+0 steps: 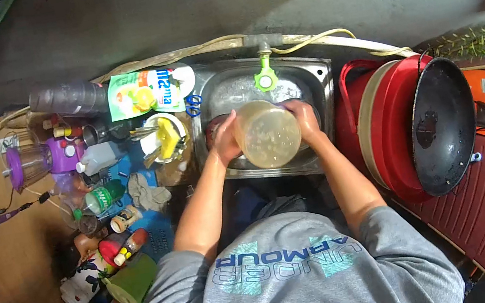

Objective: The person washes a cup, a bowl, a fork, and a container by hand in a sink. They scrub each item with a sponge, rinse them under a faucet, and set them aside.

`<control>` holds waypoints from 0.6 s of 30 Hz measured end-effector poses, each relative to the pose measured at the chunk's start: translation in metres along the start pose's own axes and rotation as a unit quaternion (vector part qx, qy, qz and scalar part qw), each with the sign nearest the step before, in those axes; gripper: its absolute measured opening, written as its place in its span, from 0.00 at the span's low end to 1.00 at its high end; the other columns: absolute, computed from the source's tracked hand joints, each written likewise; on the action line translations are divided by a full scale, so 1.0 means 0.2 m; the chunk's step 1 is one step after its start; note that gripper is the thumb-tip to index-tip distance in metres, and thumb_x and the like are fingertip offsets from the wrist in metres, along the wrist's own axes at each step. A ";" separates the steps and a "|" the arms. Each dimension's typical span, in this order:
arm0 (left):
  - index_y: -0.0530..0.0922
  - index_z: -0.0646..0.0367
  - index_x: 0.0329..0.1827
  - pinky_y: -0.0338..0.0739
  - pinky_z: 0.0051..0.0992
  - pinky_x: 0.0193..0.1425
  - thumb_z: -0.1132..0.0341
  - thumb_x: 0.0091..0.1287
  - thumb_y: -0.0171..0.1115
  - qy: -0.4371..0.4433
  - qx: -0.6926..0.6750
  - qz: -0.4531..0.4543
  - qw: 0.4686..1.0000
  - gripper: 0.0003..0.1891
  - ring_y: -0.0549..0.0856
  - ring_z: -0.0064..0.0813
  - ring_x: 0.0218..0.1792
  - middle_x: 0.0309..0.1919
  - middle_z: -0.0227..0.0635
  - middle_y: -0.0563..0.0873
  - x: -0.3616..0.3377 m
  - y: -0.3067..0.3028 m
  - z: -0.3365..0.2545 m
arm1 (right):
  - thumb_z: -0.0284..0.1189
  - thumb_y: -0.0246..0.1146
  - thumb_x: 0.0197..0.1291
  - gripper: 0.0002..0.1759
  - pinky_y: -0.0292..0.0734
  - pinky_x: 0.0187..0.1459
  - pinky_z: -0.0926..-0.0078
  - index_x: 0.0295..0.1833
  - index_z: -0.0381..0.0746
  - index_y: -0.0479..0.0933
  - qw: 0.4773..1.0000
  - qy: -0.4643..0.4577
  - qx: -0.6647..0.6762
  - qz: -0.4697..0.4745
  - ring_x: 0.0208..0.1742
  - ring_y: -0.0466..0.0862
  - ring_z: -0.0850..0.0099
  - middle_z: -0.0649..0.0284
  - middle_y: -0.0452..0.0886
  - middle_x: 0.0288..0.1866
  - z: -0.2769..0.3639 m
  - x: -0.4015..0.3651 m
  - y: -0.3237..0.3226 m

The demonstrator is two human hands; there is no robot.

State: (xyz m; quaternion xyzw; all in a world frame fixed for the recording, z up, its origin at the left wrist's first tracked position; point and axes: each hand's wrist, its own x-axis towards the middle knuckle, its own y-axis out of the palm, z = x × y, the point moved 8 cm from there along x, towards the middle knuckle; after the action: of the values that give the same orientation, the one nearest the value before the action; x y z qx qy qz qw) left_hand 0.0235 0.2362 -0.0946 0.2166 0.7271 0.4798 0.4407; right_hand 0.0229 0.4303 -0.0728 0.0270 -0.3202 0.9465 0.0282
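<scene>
A translucent, cloudy plastic container (268, 134) is held over the steel sink (314, 75), its round opening facing up at me. My left hand (224, 140) grips its left side and my right hand (306, 120) grips its right side. Water drops or suds cling to the inside. A green tap (266, 77) sticks out over the back of the sink, just above the container. A dark red item lies in the basin behind my left hand, mostly hidden.
Left of the sink the counter is crowded: a dish-soap pouch (146, 92), a utensil holder (166, 138), a purple blender (32, 162), bottles, a green cup (132, 279). On the right a black pan (440, 125) rests on a red basin (389, 127).
</scene>
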 end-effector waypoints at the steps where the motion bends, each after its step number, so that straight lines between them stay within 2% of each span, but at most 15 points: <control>1: 0.73 0.60 0.63 0.73 0.37 0.63 0.50 0.77 0.44 0.026 0.017 0.014 0.999 0.24 0.80 0.35 0.57 0.56 0.40 0.82 -0.04 0.01 -0.01 | 0.26 0.61 0.55 0.13 0.78 0.45 0.60 0.46 0.38 0.83 1.000 -0.002 0.002 -0.002 0.43 0.83 0.51 0.49 0.83 0.40 0.00 0.06 0.06; 3: 0.75 0.59 0.61 0.74 0.36 0.62 0.51 0.77 0.43 0.056 0.027 0.014 0.998 0.23 0.81 0.34 0.55 0.54 0.39 0.83 -0.13 0.01 -0.01 | 0.27 0.58 0.55 0.17 0.78 0.45 0.61 0.50 0.42 0.83 0.994 -0.070 -0.037 0.073 0.43 0.83 0.53 0.50 0.84 0.41 0.04 0.14 0.24; 4: 0.75 0.59 0.61 0.74 0.36 0.62 0.51 0.77 0.43 0.055 0.030 0.014 0.998 0.23 0.81 0.34 0.55 0.54 0.39 0.83 -0.16 0.00 0.01 | 0.27 0.58 0.55 0.17 0.78 0.45 0.61 0.50 0.42 0.83 0.994 -0.070 -0.036 0.070 0.43 0.83 0.53 0.50 0.84 0.41 -0.01 0.19 0.31; 6: 0.76 0.58 0.60 0.75 0.36 0.61 0.52 0.77 0.43 0.094 0.005 0.003 0.996 0.22 0.82 0.33 0.54 0.53 0.37 0.83 -0.20 -0.04 0.02 | 0.29 0.57 0.55 0.18 0.78 0.45 0.59 0.52 0.46 0.83 0.979 -0.103 -0.124 0.125 0.44 0.83 0.53 0.50 0.84 0.42 -0.07 0.23 0.47; 7: 0.76 0.57 0.60 0.75 0.35 0.60 0.52 0.77 0.45 0.074 0.004 -0.013 0.997 0.21 0.82 0.32 0.54 0.52 0.36 0.84 -0.23 0.04 0.05 | 0.28 0.56 0.55 0.20 0.78 0.44 0.58 0.54 0.50 0.82 0.979 -0.084 -0.128 0.132 0.43 0.83 0.53 0.52 0.84 0.39 0.03 0.24 0.39; 8: 0.76 0.57 0.60 0.75 0.35 0.60 0.52 0.77 0.45 0.073 0.007 -0.011 0.997 0.21 0.82 0.32 0.54 0.52 0.36 0.84 -0.25 0.09 0.06 | 0.28 0.56 0.55 0.20 0.78 0.44 0.58 0.54 0.50 0.82 0.980 -0.084 -0.128 0.128 0.43 0.83 0.53 0.52 0.84 0.39 0.05 0.24 0.39; 10: 0.76 0.57 0.59 0.75 0.35 0.59 0.52 0.75 0.48 0.066 0.020 -0.072 0.995 0.21 0.82 0.31 0.53 0.51 0.35 0.84 -0.30 0.10 0.08 | 0.25 0.56 0.53 0.19 0.78 0.43 0.58 0.50 0.49 0.84 0.981 -0.117 -0.157 -0.012 0.41 0.83 0.54 0.54 0.84 0.39 0.08 0.23 0.25; 11: 0.76 0.57 0.59 0.75 0.34 0.59 0.53 0.73 0.52 0.075 0.030 -0.108 0.991 0.20 0.82 0.30 0.53 0.51 0.34 0.84 -0.32 0.08 0.07 | 0.22 0.58 0.54 0.14 0.78 0.42 0.64 0.44 0.46 0.85 0.980 -0.010 -0.190 0.066 0.39 0.84 0.56 0.54 0.85 0.39 -0.02 0.21 0.25; 12: 0.76 0.57 0.59 0.75 0.34 0.59 0.53 0.73 0.52 0.075 0.032 -0.104 0.991 0.20 0.82 0.30 0.53 0.51 0.34 0.84 -0.32 0.06 0.08 | 0.22 0.58 0.54 0.14 0.78 0.42 0.64 0.44 0.46 0.85 0.980 -0.010 -0.191 0.062 0.39 0.84 0.56 0.54 0.85 0.39 -0.02 0.17 0.22; 13: 0.76 0.57 0.59 0.75 0.34 0.59 0.53 0.73 0.53 0.099 0.036 -0.110 0.988 0.20 0.82 0.30 0.53 0.51 0.34 0.84 -0.32 0.03 0.07 | 0.22 0.60 0.55 0.11 0.78 0.40 0.67 0.41 0.45 0.85 0.996 0.040 -0.080 -0.023 0.37 0.85 0.61 0.54 0.85 0.39 -0.05 0.11 0.14; 14: 0.76 0.58 0.59 0.75 0.33 0.59 0.54 0.72 0.54 0.122 0.040 -0.116 0.985 0.20 0.82 0.30 0.52 0.51 0.34 0.84 -0.33 0.00 0.06 | 0.21 0.62 0.56 0.09 0.77 0.39 0.71 0.38 0.43 0.85 0.990 0.089 0.034 -0.108 0.35 0.85 0.65 0.54 0.85 0.40 -0.10 0.05 0.06; 15: 0.77 0.57 0.58 0.76 0.32 0.58 0.54 0.71 0.56 0.131 0.055 -0.135 0.981 0.19 0.83 0.29 0.52 0.51 0.33 0.84 -0.35 0.00 0.05 | 0.21 0.62 0.56 0.09 0.77 0.39 0.71 0.38 0.43 0.85 0.989 0.089 0.032 -0.114 0.35 0.85 0.65 0.54 0.85 0.40 -0.16 0.00 0.04; 17: 0.77 0.56 0.58 0.76 0.32 0.57 0.54 0.72 0.56 0.127 0.055 -0.144 0.980 0.19 0.83 0.29 0.52 0.51 0.32 0.84 -0.37 -0.02 0.05 | 0.23 0.64 0.60 0.06 0.76 0.36 0.76 0.41 0.40 0.84 0.967 0.182 0.091 -0.153 0.31 0.84 0.73 0.58 0.86 0.37 -0.37 -0.12 0.02; 18: 0.77 0.56 0.58 0.77 0.32 0.56 0.53 0.72 0.55 0.128 0.052 -0.159 0.978 0.19 0.83 0.28 0.52 0.51 0.32 0.85 -0.37 -0.05 0.04 | 0.23 0.64 0.60 0.06 0.76 0.36 0.76 0.41 0.40 0.84 0.965 0.184 0.090 -0.164 0.31 0.84 0.73 0.58 0.86 0.37 -0.35 -0.15 -0.02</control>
State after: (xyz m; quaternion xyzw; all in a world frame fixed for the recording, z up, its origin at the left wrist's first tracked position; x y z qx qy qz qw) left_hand 0.0704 0.1811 -0.0728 0.0578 0.8264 0.3889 0.4031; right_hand 0.0512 0.4742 -0.1283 -0.0929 -0.2145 0.9425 0.2390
